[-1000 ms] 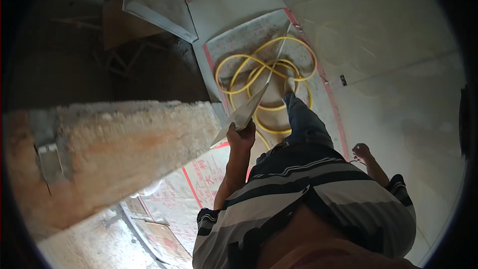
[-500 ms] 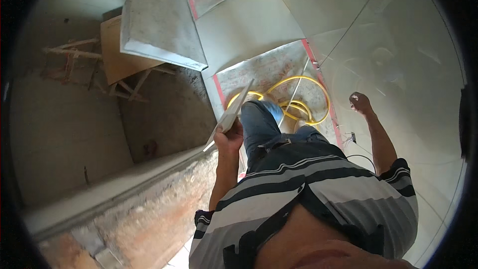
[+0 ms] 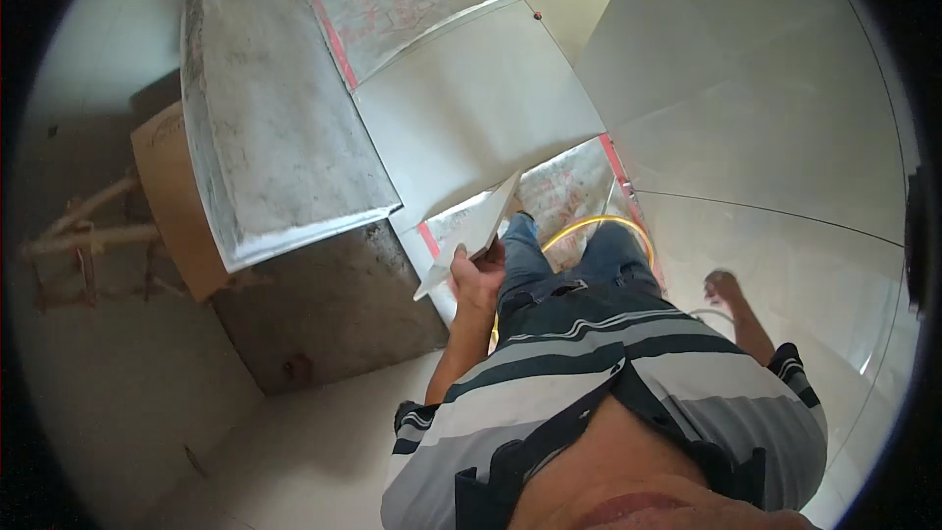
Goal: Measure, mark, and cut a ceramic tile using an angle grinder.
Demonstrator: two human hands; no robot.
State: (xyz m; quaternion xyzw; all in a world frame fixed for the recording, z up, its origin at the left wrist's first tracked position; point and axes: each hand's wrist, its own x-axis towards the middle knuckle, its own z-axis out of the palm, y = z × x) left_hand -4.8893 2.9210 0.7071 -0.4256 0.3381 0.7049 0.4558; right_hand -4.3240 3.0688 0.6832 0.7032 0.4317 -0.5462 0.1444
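Observation:
My left hand point(image 3: 476, 280) is closed on a flat, pale board with a pointed end point(image 3: 483, 216), held tilted at my left side. My right hand point(image 3: 722, 290) hangs out to my right with curled fingers; it is slightly blurred, and I cannot make out whether anything is in it. A pale cord or hose loops close to its wrist. Below me a yellow hose point(image 3: 599, 219) lies on a dirty protective sheet point(image 3: 559, 182) with red tape edges, partly hidden by my legs.
A grey concrete-topped block point(image 3: 280, 128) stands left, by a brown board point(image 3: 167, 191) and timber pieces point(image 3: 88, 236) in a lower dark area point(image 3: 334, 324). A pale panel point(image 3: 461, 98) and another taped sheet point(image 3: 412, 0) extend ahead. Large glossy tiles point(image 3: 765, 108) cover the right side.
I have moved forward along the floor: the concrete block and pale panel appear lower and larger, the rough ledge has left view, and more hose is under my legs. My left hand still holds the board.

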